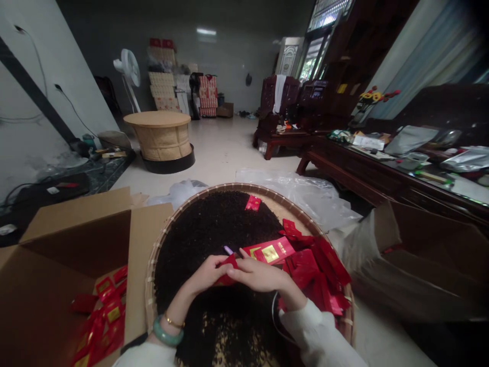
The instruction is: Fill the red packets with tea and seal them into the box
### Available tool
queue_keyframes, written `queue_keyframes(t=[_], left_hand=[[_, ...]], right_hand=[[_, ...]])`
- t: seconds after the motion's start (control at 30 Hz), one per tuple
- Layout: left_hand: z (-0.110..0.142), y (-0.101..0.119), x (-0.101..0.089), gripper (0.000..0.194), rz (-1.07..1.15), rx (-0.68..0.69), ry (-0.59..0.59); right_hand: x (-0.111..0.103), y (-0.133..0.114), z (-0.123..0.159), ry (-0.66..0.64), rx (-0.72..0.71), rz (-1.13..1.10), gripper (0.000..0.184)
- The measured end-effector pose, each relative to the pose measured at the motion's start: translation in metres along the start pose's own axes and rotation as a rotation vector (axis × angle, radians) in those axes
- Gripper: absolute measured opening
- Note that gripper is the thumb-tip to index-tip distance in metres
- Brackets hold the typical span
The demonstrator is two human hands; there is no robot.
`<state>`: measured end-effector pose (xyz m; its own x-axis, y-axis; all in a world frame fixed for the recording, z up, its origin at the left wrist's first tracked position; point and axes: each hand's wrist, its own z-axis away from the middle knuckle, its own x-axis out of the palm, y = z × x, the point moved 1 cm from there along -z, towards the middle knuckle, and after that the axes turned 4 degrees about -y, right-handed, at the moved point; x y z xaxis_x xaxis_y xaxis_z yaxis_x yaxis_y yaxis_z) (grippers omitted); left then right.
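My left hand (207, 273) is closed on a small red packet (228, 263) over the middle of the round bamboo tray (151, 285). From the other side my right hand (256, 273) grips the same packet, its fingers partly covering it. Just beyond my fingers shows a thin purple object (228, 250), mostly hidden, so I cannot tell its kind. Dark loose tea leaves (214, 219) cover much of the tray. A larger red packet with a gold square (280, 248) lies beyond my right hand, beside a heap of red packets (315, 270). One small red packet (252, 203) rests on the leaves.
At left stands an open cardboard box (147, 265) with several red packets (110, 311) inside. Another open carton (416, 255) is at right. Clear plastic sheeting (305, 199) lies behind the tray. Farther off are a round table (157, 120), a fan (130, 68) and a cluttered dark wooden table (344, 173).
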<state>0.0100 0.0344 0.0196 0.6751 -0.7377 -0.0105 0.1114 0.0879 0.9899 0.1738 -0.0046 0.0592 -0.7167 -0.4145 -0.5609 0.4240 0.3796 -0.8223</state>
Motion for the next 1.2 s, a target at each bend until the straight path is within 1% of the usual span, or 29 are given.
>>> queue_keyframes(t=[0.03, 0.07, 0.1, 0.13, 0.2, 0.27, 0.3, 0.33, 0.37, 0.4, 0.43, 0.47, 0.53, 0.6, 0.7, 0.77, 0.83, 0.87, 0.9, 0.93, 0.97, 1.0, 1.03, 1.07, 1.1, 1.13, 1.17, 1.2], left_hand=[[0.000, 0.000, 0.000, 0.062, 0.033, -0.002, 0.023], [-0.001, -0.001, -0.001, 0.063, 0.070, -0.006, 0.049], [-0.001, -0.002, -0.002, 0.064, 0.114, -0.012, 0.080], [0.000, -0.003, -0.004, 0.064, 0.170, -0.025, 0.111], [0.001, -0.006, -0.007, 0.064, 0.320, -0.054, 0.177], [0.003, -0.008, -0.011, 0.065, 0.492, -0.062, 0.209], [0.004, -0.009, -0.012, 0.066, 0.575, -0.056, 0.209], [0.004, -0.009, -0.014, 0.066, 0.650, -0.045, 0.195], [0.005, -0.009, -0.016, 0.065, 0.717, -0.033, 0.174], [0.005, -0.008, -0.018, 0.064, 0.774, -0.023, 0.149], [0.006, -0.007, -0.019, 0.062, 0.821, -0.016, 0.133], [0.006, -0.007, -0.020, 0.060, 0.859, -0.011, 0.120], [0.006, -0.005, -0.022, 0.056, 0.915, -0.005, 0.110], [0.007, -0.004, -0.023, 0.052, 0.954, -0.002, 0.111], [0.007, -0.002, -0.023, 0.049, 0.983, 0.006, 0.108], [0.007, 0.000, -0.023, 0.049, 0.986, 0.020, 0.106], [0.008, 0.001, -0.023, 0.050, 0.986, 0.032, 0.112], [0.008, 0.001, -0.024, 0.050, 0.989, 0.037, 0.118], [0.008, 0.001, -0.024, 0.051, 0.991, 0.040, 0.124], [0.008, 0.001, -0.025, 0.050, 0.992, 0.040, 0.128], [0.008, 0.000, -0.026, 0.049, 0.990, 0.041, 0.130], [0.009, 0.000, -0.027, 0.048, 0.989, 0.045, 0.130], [0.009, 0.000, -0.027, 0.048, 0.988, 0.053, 0.129], [0.009, 0.001, -0.028, 0.048, 0.988, 0.064, 0.127], [0.010, 0.001, -0.028, 0.048, 0.990, 0.075, 0.122], [0.010, 0.002, -0.028, 0.048, 0.992, 0.085, 0.117], [0.010, 0.002, -0.028, 0.049, 0.995, 0.091, 0.111], [0.011, 0.002, -0.028, 0.050, 0.997, 0.090, 0.106]], right_hand=[[-0.003, -0.003, -0.001, -0.038, 0.007, -0.029, 0.037], [-0.008, -0.005, -0.001, -0.045, 0.015, -0.070, 0.039], [-0.013, -0.007, -0.001, -0.016, 0.025, -0.117, 0.041], [-0.018, -0.007, -0.001, 0.057, 0.041, -0.166, 0.044], [-0.024, -0.002, 0.002, 0.247, 0.097, -0.236, 0.048], [-0.019, 0.009, 0.005, 0.391, 0.173, -0.195, 0.044], [-0.011, 0.015, 0.007, 0.405, 0.208, -0.120, 0.039], [0.000, 0.022, 0.008, 0.367, 0.227, 0.004, 0.040], [0.013, 0.029, 0.008, 0.315, 0.237, 0.159, 0.051], [0.026, 0.036, 0.008, 0.266, 0.255, 0.304, 0.067], [0.039, 0.042, 0.008, 0.231, 0.279, 0.428, 0.079], [0.049, 0.048, 0.007, 0.215, 0.302, 0.527, 0.083], [0.059, 0.060, 0.006, 0.222, 0.331, 0.645, 0.078], [0.054, 0.072, 0.005, 0.276, 0.345, 0.707, 0.069], [0.030, 0.090, 0.005, 0.377, 0.349, 0.774, 0.059], [0.014, 0.098, 0.005, 0.475, 0.322, 0.789, 0.056], [0.005, 0.097, 0.007, 0.627, 0.274, 0.785, 0.058], [0.005, 0.094, 0.008, 0.689, 0.233, 0.774, 0.059], [0.010, 0.089, 0.009, 0.711, 0.181, 0.757, 0.060], [0.018, 0.084, 0.011, 0.693, 0.127, 0.738, 0.061], [0.029, 0.078, 0.013, 0.602, 0.057, 0.710, 0.061], [0.043, 0.073, 0.015, 0.458, 0.015, 0.686, 0.065], [0.057, 0.070, 0.017, 0.334, 0.009, 0.677, 0.077], [0.069, 0.067, 0.020, 0.245, 0.014, 0.685, 0.093], [0.080, 0.067, 0.021, 0.176, 0.029, 0.695, 0.103], [0.089, 0.067, 0.021, 0.127, 0.042, 0.709, 0.108], [0.094, 0.067, 0.019, 0.099, 0.053, 0.725, 0.109], [0.097, 0.068, 0.016, 0.082, 0.055, 0.739, 0.107]])
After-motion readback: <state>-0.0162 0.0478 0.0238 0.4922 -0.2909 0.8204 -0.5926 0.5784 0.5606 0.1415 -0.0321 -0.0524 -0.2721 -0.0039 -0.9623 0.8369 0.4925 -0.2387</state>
